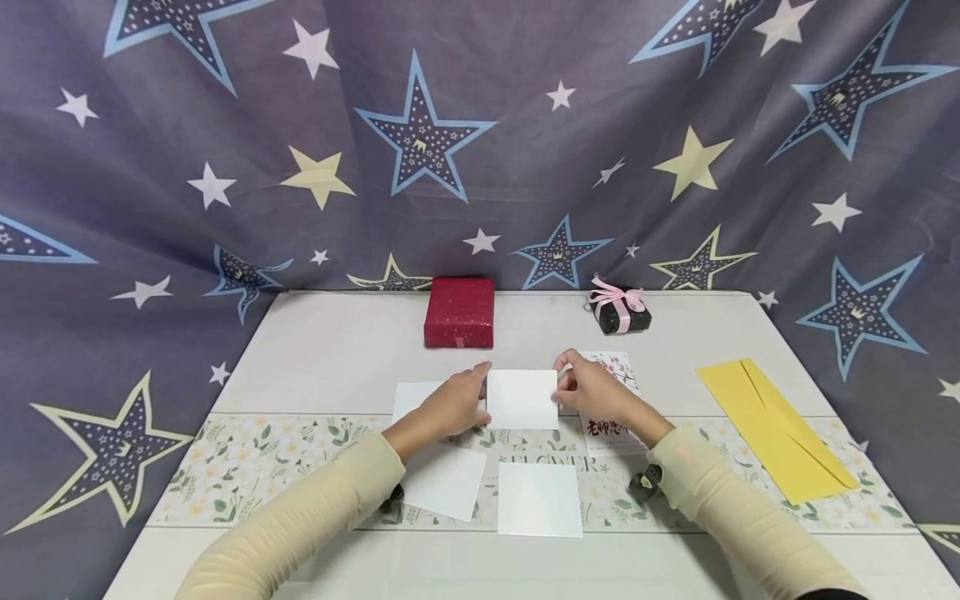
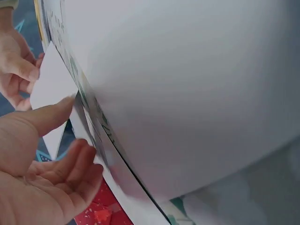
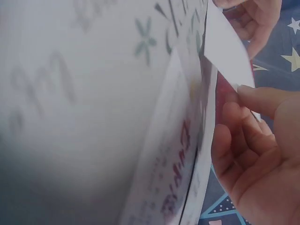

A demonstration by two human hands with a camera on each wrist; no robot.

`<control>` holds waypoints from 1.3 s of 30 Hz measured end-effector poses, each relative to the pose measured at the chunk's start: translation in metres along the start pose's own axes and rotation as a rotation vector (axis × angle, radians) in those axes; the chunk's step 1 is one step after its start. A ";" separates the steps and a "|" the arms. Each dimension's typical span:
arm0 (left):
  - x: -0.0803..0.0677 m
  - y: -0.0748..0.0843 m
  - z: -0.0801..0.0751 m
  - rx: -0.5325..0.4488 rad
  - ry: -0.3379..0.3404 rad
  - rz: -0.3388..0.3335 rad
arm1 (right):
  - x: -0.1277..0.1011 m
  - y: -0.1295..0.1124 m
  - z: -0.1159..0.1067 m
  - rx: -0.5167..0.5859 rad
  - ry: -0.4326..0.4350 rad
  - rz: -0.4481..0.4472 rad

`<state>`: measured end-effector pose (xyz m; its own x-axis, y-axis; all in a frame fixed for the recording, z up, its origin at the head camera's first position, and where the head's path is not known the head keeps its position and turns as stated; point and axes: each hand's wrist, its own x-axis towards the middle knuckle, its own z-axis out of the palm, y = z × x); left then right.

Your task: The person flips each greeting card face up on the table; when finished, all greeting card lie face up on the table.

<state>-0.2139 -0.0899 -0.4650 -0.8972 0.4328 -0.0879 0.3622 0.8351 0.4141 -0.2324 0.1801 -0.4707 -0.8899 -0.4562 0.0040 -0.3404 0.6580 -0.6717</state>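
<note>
Nearest, two loose white sheets [image 1: 538, 498] flat on the tabletop [image 1: 337, 350]; beyond them, a small white card [image 1: 522, 398] raised just above it, left hand [image 1: 450, 408] and right hand [image 1: 596, 392] pinching opposite side edges. Likely light, thin, fairly stiff yet easily creased and slippery, so best taken by those edges. "FLOWER" legible on the floral runner [image 1: 247, 467]; red characters on the printed card [image 1: 611, 400] under the right hand, too small to read.
</note>
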 end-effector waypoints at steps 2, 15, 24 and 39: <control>0.002 -0.002 -0.002 -0.058 0.019 0.010 | 0.000 -0.001 -0.003 0.006 0.007 -0.019; 0.016 -0.007 -0.009 -0.139 0.148 0.064 | 0.003 0.000 -0.016 0.023 0.062 -0.021; 0.029 -0.004 -0.014 -0.117 0.211 0.115 | 0.005 0.003 -0.026 -0.110 0.165 -0.131; 0.043 -0.006 -0.017 -0.327 0.216 0.030 | 0.008 0.015 -0.037 0.176 0.092 -0.071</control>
<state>-0.2588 -0.0820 -0.4563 -0.9327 0.3444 0.1072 0.3207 0.6557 0.6835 -0.2556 0.2082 -0.4531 -0.8924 -0.4357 0.1178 -0.3519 0.5082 -0.7861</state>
